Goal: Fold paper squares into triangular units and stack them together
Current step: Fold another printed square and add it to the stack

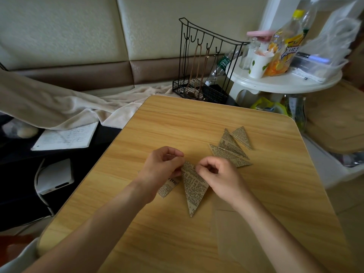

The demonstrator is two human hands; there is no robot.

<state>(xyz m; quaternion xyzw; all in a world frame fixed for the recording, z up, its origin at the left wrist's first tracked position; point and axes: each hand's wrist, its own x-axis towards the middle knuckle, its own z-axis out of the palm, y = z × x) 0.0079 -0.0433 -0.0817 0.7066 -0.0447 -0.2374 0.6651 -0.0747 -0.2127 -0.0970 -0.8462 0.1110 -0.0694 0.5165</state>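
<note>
A folded triangle of brown newsprint-patterned paper [194, 189] lies on the wooden table [157, 233], its point toward me. My left hand [161, 168] and my right hand [216, 174] pinch its upper corner from either side, fingers curled. Another piece of the same paper [167, 187] lies partly under my left wrist. Farther right, three folded triangles [230, 148] lie overlapping in a loose pile.
A translucent sheet [226, 233] lies on the table under my right forearm. Behind the table stand a black wire rack [204, 62] and a white round side table [285, 79] with bottles and a cup. A notebook [65, 137] and blanket lie left.
</note>
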